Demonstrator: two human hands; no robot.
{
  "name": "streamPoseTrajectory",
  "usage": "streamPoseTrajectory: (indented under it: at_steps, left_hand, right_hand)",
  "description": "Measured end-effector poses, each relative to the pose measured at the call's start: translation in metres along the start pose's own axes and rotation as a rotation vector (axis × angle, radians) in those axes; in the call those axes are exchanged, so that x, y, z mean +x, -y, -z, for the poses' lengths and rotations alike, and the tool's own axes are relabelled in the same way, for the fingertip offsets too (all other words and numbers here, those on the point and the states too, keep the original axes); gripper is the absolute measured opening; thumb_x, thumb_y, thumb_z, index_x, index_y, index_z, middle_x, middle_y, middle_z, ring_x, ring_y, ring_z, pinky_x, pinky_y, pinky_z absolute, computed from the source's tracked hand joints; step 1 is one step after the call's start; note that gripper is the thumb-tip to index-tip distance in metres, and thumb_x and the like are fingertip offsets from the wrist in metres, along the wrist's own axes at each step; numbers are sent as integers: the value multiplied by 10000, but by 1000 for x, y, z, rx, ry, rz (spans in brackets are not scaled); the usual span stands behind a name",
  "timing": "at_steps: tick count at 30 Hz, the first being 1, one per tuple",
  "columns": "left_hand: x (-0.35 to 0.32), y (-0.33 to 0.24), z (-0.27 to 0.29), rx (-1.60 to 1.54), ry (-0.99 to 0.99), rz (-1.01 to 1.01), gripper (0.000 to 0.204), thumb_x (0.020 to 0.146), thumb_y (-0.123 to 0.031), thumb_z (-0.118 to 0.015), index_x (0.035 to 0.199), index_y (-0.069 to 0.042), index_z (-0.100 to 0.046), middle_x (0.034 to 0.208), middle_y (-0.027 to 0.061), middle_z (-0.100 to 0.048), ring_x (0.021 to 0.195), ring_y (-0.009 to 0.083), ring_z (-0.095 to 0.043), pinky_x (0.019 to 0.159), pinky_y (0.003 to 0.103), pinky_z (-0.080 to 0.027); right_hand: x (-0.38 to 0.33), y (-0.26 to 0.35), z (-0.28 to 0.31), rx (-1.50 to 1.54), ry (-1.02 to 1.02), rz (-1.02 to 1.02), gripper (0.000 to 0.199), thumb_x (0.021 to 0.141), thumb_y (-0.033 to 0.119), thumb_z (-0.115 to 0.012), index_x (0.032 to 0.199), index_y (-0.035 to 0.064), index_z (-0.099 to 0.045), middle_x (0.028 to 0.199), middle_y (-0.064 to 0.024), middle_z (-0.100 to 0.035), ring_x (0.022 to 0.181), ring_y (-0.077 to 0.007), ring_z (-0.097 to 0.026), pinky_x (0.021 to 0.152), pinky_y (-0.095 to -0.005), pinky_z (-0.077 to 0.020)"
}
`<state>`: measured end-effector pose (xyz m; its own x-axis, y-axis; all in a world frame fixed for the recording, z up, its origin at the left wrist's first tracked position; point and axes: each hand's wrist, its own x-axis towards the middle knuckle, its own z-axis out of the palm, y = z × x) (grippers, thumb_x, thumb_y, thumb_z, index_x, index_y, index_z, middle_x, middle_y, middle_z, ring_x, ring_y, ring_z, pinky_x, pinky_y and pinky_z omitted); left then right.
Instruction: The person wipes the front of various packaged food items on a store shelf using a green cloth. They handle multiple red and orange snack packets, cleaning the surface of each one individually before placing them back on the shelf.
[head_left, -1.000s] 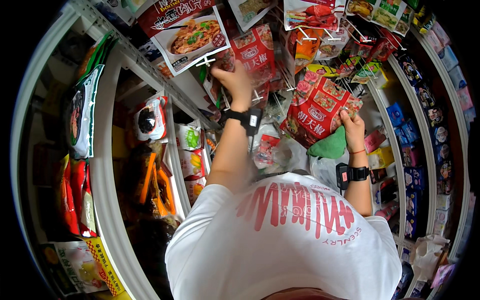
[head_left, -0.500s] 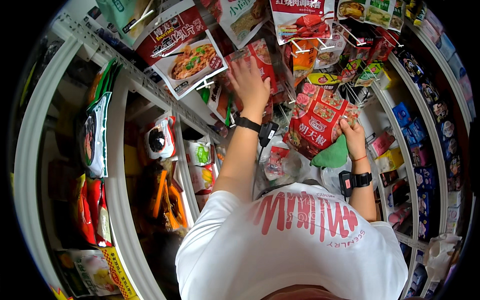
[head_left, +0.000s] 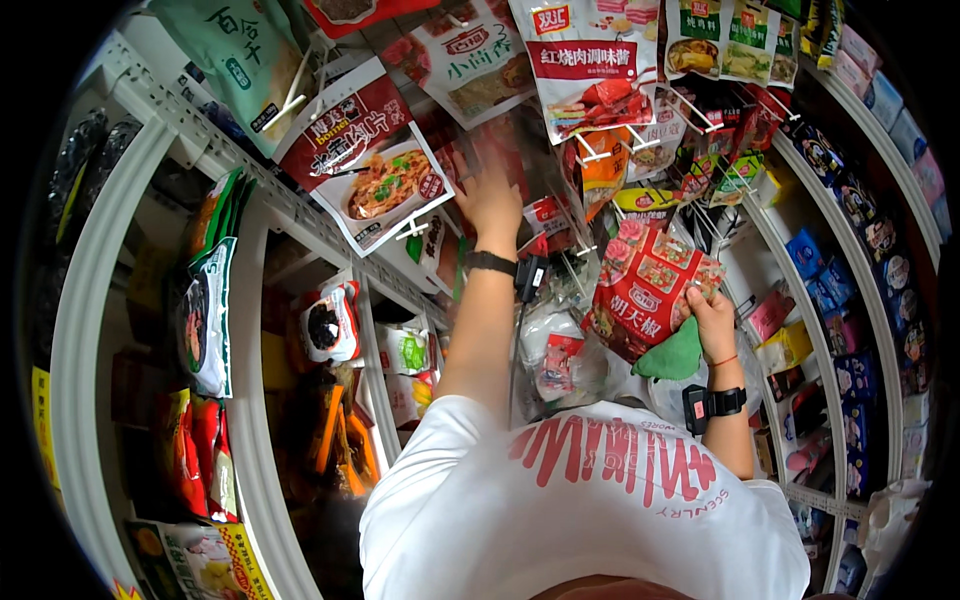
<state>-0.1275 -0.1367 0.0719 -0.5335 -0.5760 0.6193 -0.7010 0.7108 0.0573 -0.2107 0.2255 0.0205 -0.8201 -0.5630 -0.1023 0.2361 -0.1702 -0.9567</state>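
Red plastic, glossy and printed with chillies, fills the right hand point(head_left: 712, 318), whose fingers clench a stack of flat snack packets point(head_left: 648, 290) with a green cloth point(head_left: 672, 355) tucked beneath, kept chest-high as ready stock. The left hand point(head_left: 490, 200) reaches up, fingers spread on a blurred red hanging pouch point(head_left: 480, 160) among the white metal display pegs point(head_left: 600, 152), seemingly steadying it.

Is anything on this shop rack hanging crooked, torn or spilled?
Nothing is spilled or visibly torn. The red-and-white food packet hangs tilted on its peg beside the raised left hand, but the fisheye bend may exaggerate that. The right hand holds a stack of red pouches with a green cloth.
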Motion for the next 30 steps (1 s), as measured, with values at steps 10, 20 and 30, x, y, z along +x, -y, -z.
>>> streamPoseTrajectory:
  at_steps: [10, 20, 30]
  left_hand:
    - [-41, -14, 20, -349, 24, -108, 605, 775, -231, -692, 1305, -45, -468, 1394, 218, -391, 1243, 405, -410, 1031, 499, -339]
    - [32, -44, 96, -1233, -417, 139, 752, 807, -73, -638, 1377, 68, -168, 1395, 256, -288, 1317, 327, -317, 1082, 399, -293]
    - [108, 1, 66, -1482, -381, 583, 690, 702, 84, -682, 1255, 18, -277, 1189, 174, -475, 1044, 252, -509, 881, 338, -428]
  right_hand:
    - [36, 3, -9, -29, 134, -47, 182, 914, 135, -601, 1055, 21, -623, 914, -34, -655, 742, -92, -616, 665, -215, -512]
    - [74, 20, -29, 81, 321, -73, 156, 911, 126, -600, 1022, 17, -618, 893, -11, -643, 734, -83, -613, 652, -209, -513]
    - [71, 25, -27, 65, 424, -38, 175, 910, 156, -611, 1006, 11, -634, 869, -19, -647, 715, -88, -605, 656, -225, -514]
